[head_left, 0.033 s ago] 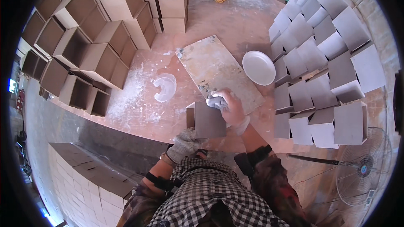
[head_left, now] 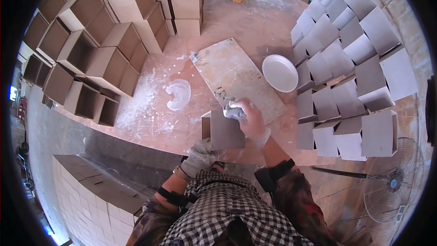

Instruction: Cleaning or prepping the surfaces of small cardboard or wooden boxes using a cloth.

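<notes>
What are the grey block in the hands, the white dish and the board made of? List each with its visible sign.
Grey block: probably unfired clay or cement, judging by its matte, even grey faces with sharp edges.
White dish: smooth, plain white with a raised rim; plastic or glazed ceramic, unclear which.
Board: looks like wood or plywood, flat, worn tan surface with pale smears.

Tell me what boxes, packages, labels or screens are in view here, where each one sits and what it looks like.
Open brown box-shaped blocks: stacked at the upper left, hollow sides showing.
Pale grey box-shaped blocks: stacked at the right, closed faces.
Grey square box: centre, held by the gloved left hand; the right hand presses a crumpled grey cloth on it.
No labels, signs or screens that I can make out.
</notes>
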Action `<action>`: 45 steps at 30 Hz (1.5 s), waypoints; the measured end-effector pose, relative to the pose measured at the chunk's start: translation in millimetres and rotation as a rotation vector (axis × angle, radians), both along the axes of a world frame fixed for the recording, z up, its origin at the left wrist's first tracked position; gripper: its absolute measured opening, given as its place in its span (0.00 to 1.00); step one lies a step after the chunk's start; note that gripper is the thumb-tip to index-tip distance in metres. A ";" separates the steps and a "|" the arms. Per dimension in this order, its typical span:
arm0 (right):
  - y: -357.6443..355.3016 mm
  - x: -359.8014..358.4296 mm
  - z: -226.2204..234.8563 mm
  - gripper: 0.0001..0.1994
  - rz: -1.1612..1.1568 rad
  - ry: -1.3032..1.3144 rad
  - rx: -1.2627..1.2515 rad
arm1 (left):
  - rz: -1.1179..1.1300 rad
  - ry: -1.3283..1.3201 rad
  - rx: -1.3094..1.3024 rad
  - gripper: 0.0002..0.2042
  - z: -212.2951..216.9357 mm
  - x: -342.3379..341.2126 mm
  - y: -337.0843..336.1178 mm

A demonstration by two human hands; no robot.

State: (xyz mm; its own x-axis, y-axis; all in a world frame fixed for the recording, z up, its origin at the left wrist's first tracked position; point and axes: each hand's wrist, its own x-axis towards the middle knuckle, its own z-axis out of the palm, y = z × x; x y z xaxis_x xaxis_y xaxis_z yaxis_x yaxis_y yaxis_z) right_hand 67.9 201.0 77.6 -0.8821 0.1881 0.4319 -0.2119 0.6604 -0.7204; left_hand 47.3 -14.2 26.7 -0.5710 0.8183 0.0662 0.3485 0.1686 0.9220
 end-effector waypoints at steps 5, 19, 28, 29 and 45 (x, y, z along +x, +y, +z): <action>-37.4 52.3 25.7 0.18 0.116 0.015 0.076 | -0.022 0.122 -0.141 0.17 -6.4 -0.1 -7.0; -1.1 29.6 37.8 0.09 0.094 -0.124 -0.520 | 0.026 0.038 0.040 0.13 8.7 -1.2 -5.7; -55.0 28.1 22.9 0.12 0.259 0.169 -0.084 | -0.019 0.054 -0.067 0.10 3.2 -2.3 -12.2; -61.3 43.1 20.3 0.12 0.268 0.168 -0.081 | -0.010 0.054 -0.064 0.10 4.7 -0.8 -12.4; -53.0 49.2 2.5 0.13 0.186 -0.018 -0.072 | 0.000 0.077 -0.008 0.22 -2.6 3.3 -10.9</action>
